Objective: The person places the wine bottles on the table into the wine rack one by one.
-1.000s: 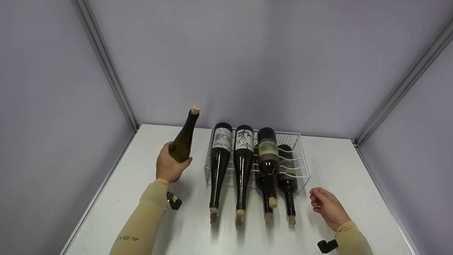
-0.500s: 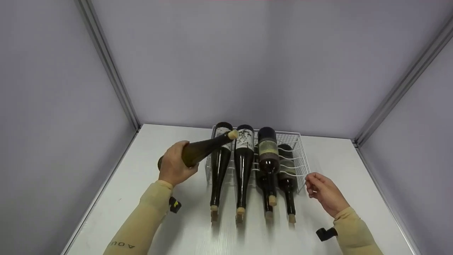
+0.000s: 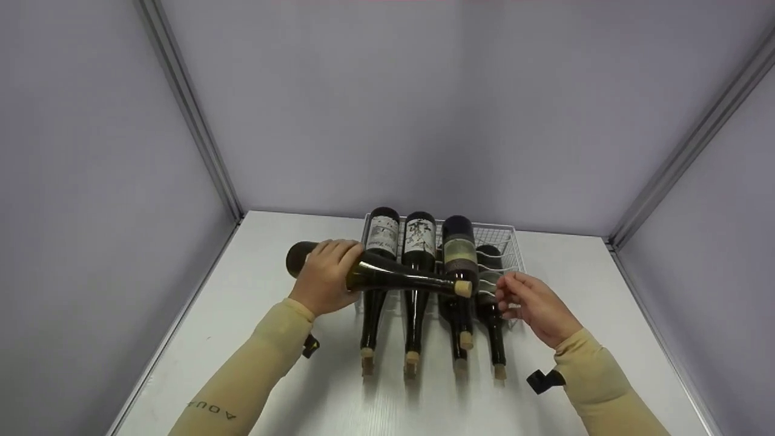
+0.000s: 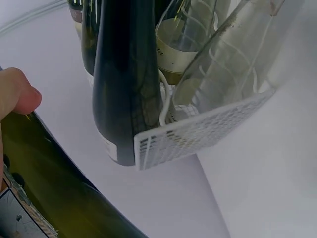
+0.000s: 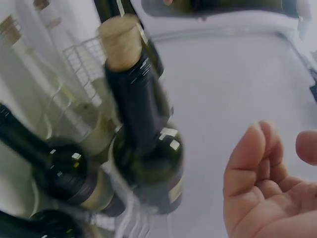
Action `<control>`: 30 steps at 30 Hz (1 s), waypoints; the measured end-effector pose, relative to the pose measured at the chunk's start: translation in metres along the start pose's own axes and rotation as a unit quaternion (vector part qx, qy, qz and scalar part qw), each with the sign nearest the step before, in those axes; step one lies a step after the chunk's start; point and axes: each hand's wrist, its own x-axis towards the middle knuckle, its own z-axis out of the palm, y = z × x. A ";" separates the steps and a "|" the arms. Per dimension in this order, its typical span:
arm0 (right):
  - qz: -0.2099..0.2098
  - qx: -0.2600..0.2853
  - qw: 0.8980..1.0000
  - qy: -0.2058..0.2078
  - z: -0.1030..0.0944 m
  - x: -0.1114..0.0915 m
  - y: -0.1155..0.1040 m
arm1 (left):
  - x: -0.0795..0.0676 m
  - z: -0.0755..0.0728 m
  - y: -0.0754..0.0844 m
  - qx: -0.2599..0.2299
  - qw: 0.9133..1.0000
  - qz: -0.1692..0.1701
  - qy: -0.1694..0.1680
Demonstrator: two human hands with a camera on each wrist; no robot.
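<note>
My left hand (image 3: 327,275) grips a dark green wine bottle (image 3: 396,274) around its body. The bottle lies almost level above the rack, its cork (image 3: 463,288) pointing right. In the left wrist view, the thumb (image 4: 20,91) shows over the green glass (image 4: 54,168), with part of a label below. Just right of the cork is my right hand (image 3: 533,306), fingers loosely bent and holding nothing. In the right wrist view its bent fingers (image 5: 247,158) are apart from the corked bottle (image 5: 148,153) in the rack.
A white wire rack (image 3: 513,242) stands near the back wall. On its top lie a bottle with a white label (image 3: 382,233), another white-labelled bottle (image 3: 419,235) and a green-labelled one (image 3: 460,251). Lower down are more corked bottles, including one at the right (image 3: 495,333).
The bottle in my left hand has tipped from neck-up to nearly level and moved right over the rack. My right hand has moved left and up, towards the cork.
</note>
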 end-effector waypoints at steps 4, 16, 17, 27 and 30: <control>0.005 -0.005 1.000 -0.021 0.012 0.000 -0.012 | 0.009 -0.001 0.010 0.021 0.999 0.033 -0.010; 0.047 -0.040 0.995 -0.081 0.037 -0.003 -0.026 | 0.030 -0.005 0.035 0.068 0.989 0.115 -0.060; 0.049 -0.038 0.994 -0.087 0.039 -0.003 -0.026 | 0.031 -0.005 0.036 0.072 0.988 0.121 -0.063; 0.062 -0.017 0.983 -0.169 0.055 -0.002 -0.017 | 0.038 0.002 0.048 0.085 0.983 0.149 -0.059; 0.061 -0.034 0.981 -0.178 0.057 -0.001 -0.015 | 0.040 0.005 0.051 0.087 0.982 0.151 -0.066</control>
